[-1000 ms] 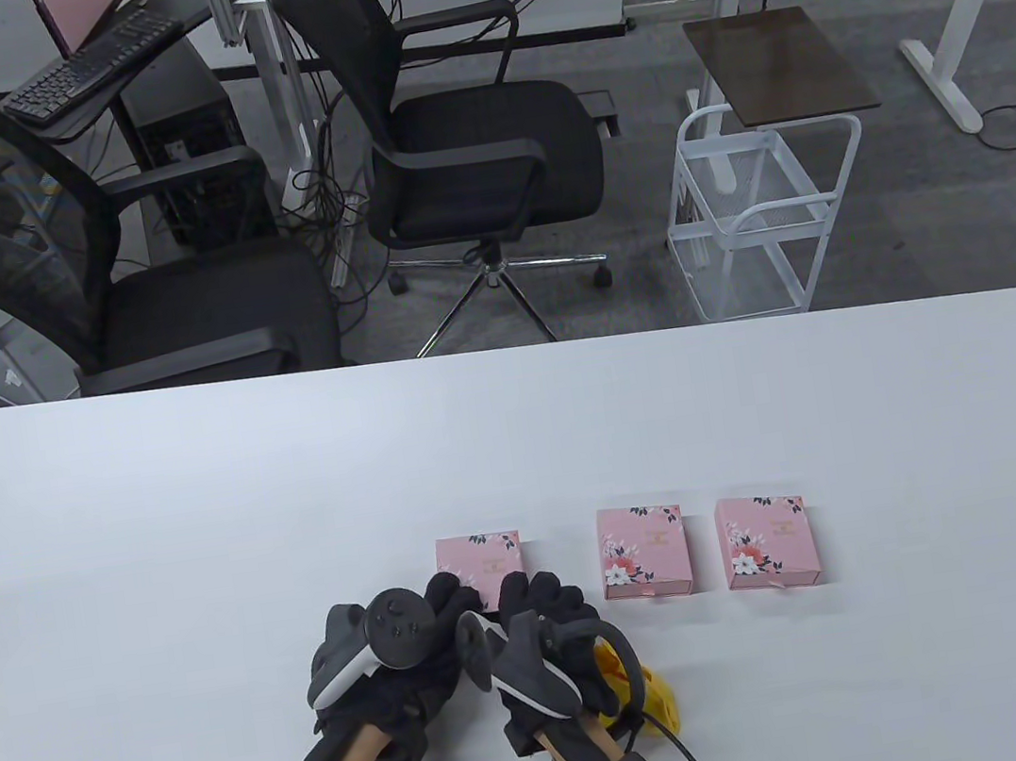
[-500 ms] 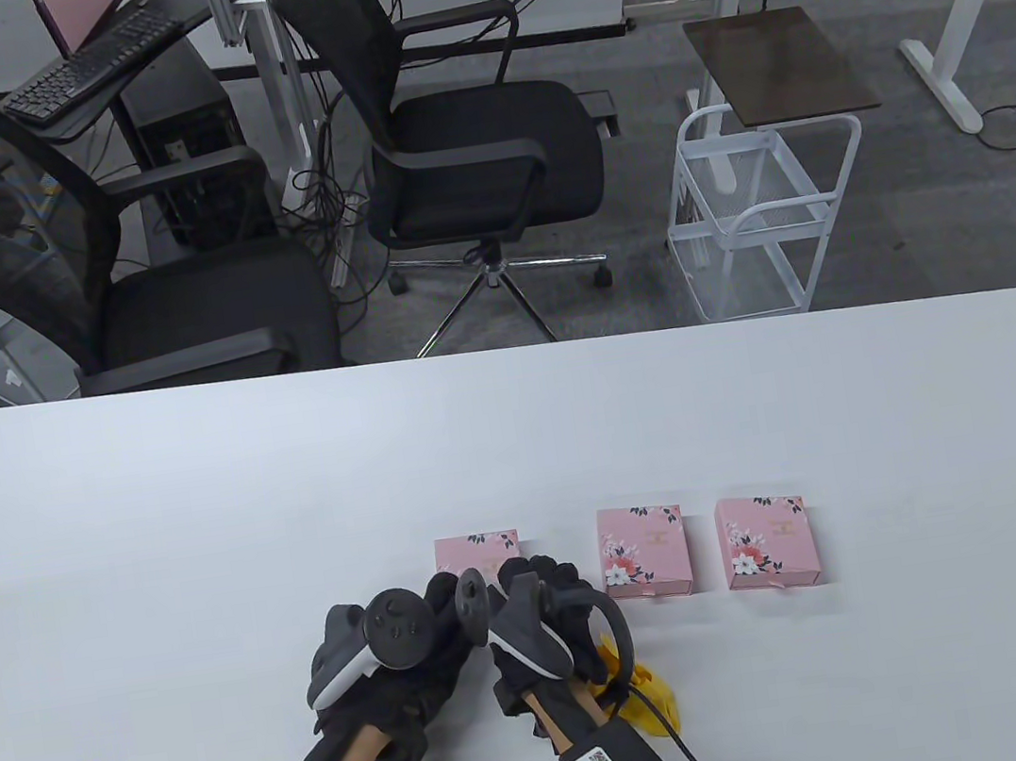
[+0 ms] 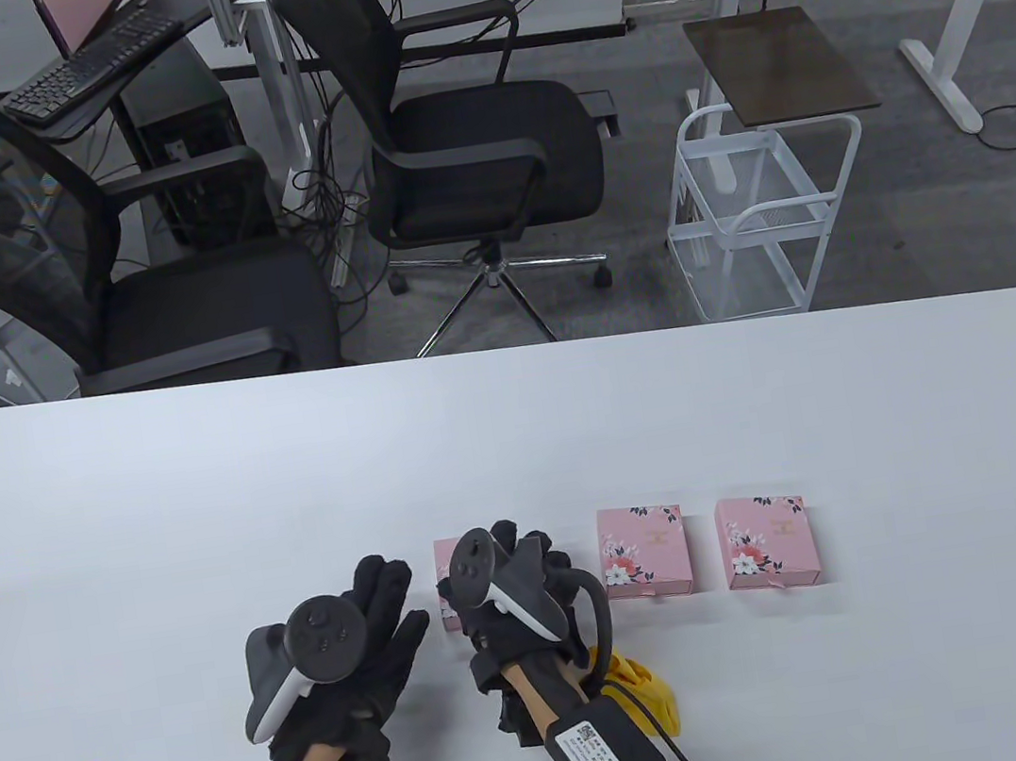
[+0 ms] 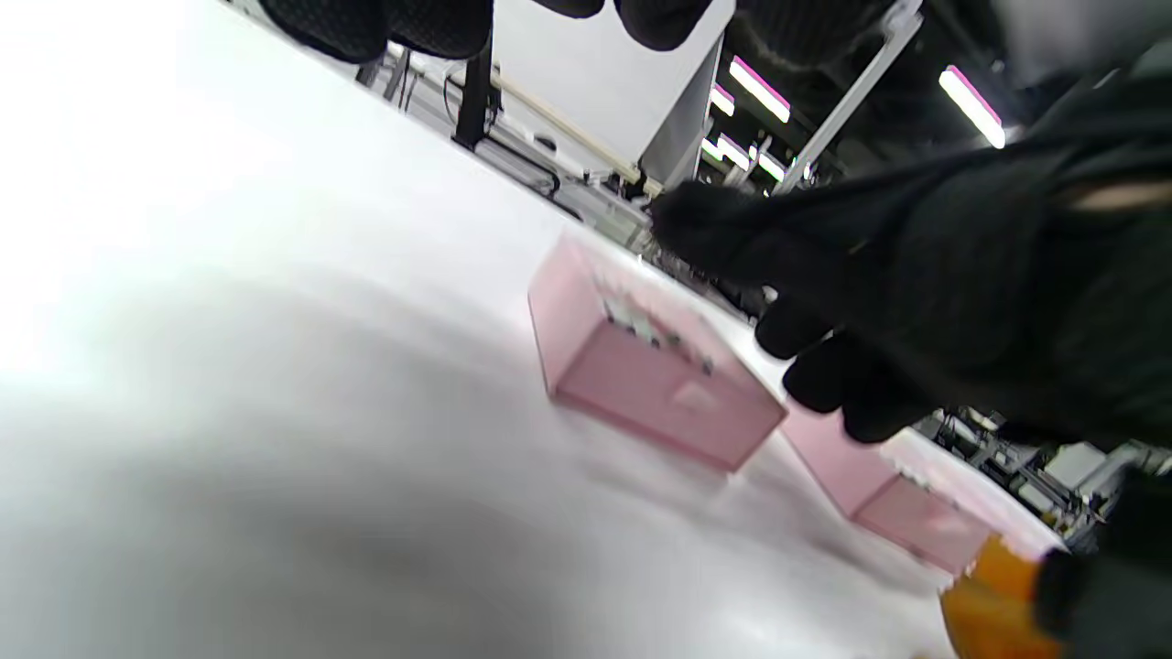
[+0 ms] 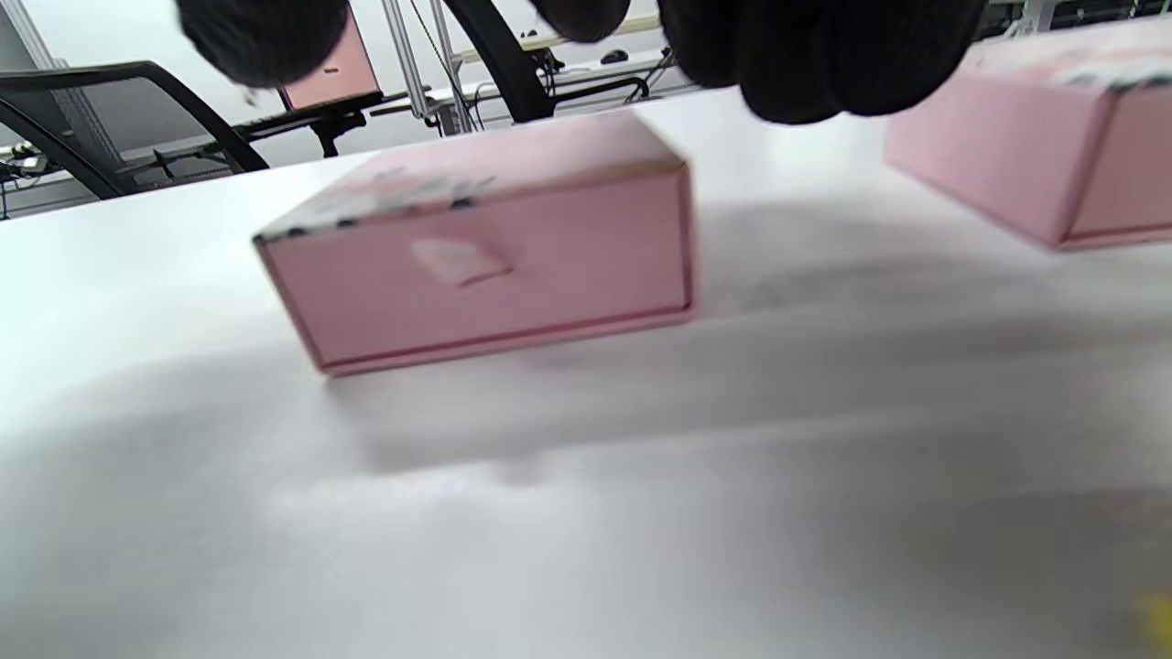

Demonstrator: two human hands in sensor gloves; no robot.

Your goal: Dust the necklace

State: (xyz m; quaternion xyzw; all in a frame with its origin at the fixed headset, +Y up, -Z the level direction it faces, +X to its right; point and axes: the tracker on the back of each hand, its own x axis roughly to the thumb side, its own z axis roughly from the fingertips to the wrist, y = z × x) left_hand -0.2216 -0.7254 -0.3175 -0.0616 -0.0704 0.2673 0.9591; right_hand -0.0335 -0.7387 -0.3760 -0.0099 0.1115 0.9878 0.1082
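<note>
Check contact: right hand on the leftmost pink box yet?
Apart. In the right wrist view the right hand's fingers hang above and in front of the leftmost pink box, with bare table visible between them. The box is closed.

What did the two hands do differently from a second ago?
The left hand slid left, away from the right hand, and its fingers now lie spread, holding nothing. The right hand moved forward over the leftmost pink box, which looks closed; whether it touches the box is unclear. The yellow cloth shows more but stayed near the right wrist. All three boxes kept their places.
</note>
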